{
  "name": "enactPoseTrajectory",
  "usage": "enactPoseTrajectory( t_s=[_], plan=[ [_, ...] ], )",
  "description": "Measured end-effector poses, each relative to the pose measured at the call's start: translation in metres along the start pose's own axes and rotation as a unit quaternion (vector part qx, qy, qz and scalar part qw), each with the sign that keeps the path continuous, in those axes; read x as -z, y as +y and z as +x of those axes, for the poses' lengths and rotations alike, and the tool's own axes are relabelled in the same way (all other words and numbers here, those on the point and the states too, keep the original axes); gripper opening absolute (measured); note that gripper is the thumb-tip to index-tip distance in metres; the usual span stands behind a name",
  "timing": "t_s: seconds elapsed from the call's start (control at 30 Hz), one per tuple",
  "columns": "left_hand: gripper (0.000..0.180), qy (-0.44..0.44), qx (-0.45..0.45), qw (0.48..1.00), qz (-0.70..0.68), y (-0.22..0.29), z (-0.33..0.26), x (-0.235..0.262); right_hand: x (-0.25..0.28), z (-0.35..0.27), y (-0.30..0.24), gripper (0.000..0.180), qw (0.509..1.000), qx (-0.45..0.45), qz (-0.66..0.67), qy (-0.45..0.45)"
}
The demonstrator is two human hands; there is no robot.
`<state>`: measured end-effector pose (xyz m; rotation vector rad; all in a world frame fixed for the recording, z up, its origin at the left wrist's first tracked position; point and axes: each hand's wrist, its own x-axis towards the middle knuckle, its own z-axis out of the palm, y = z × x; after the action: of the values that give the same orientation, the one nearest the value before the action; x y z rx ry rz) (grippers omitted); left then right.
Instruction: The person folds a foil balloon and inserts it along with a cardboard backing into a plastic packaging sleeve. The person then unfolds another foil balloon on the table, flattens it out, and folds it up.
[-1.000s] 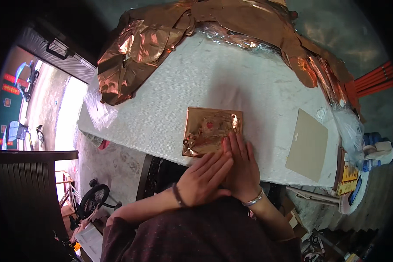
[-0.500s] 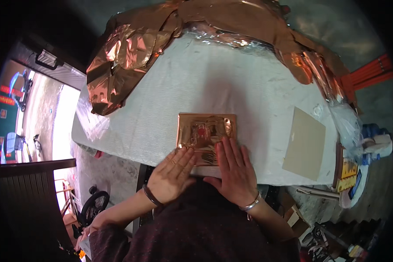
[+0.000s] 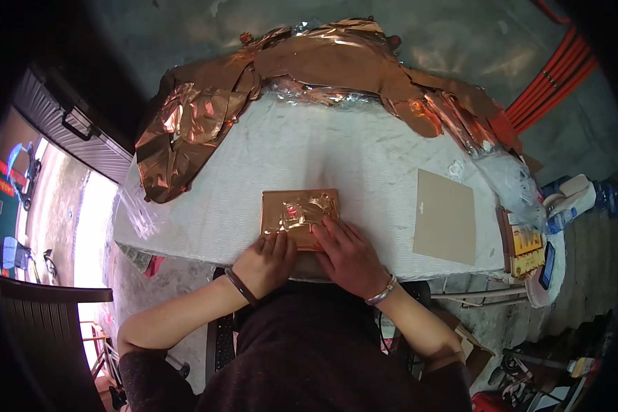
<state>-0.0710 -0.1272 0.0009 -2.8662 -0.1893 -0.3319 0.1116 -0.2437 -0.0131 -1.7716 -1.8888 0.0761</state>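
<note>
A flat rectangular packet of shiny copper-gold foil [image 3: 278,206], with a small red mark and creased glints on top, lies at the table's near edge in front of me. My left hand [image 3: 264,259] is at its near left corner, fingers curled over the foil. At the near right part my right hand [image 3: 350,255] has bent fingers resting on the top, its thumb low by the near edge. Both hands appear to grip the packet; the undersides of the fingers are hidden. The packet lies on a pale, ribbed table cover [image 3: 206,206].
Crumpled copper foil sheets [image 3: 323,65] arc along the far edge, with clear plastic film [image 3: 511,182] at the right. A grey-beige card [image 3: 446,216] lies right of the packet. Yellow boxes [image 3: 527,250] and a phone [image 3: 547,266] are at the right edge.
Both hands went from flat, outstretched fingers on the packet to bent fingers nearer its front edge. The whole view has shifted, showing more floor beyond the table.
</note>
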Motion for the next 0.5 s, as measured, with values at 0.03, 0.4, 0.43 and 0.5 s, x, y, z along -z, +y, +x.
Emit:
enactPoseTrajectory(
  t_s=[0.03, 0.4, 0.43, 0.5],
  plan=[
    [0.032, 0.024, 0.006, 0.999, -0.029, -0.002, 0.001, -0.002, -0.002, 0.001, 0.002, 0.042, 1.000, 0.003, 0.003, 0.004],
    [0.008, 0.012, 0.015, 0.998, -0.054, -0.029, 0.020, 0.049, 0.030, 0.027, 0.006, 0.011, 0.963, 0.179, -0.139, 0.143],
    [0.008, 0.015, 0.007, 0.998, -0.057, -0.026, 0.026, 0.048, 0.033, 0.027, 0.005, 0.005, 0.957, 0.191, -0.144, 0.162],
    [0.006, 0.110, -0.010, 0.992, -0.053, -0.019, 0.036, 0.050, 0.042, 0.029, -0.008, 0.006, 0.957, 0.198, -0.142, 0.155]
  ],
)
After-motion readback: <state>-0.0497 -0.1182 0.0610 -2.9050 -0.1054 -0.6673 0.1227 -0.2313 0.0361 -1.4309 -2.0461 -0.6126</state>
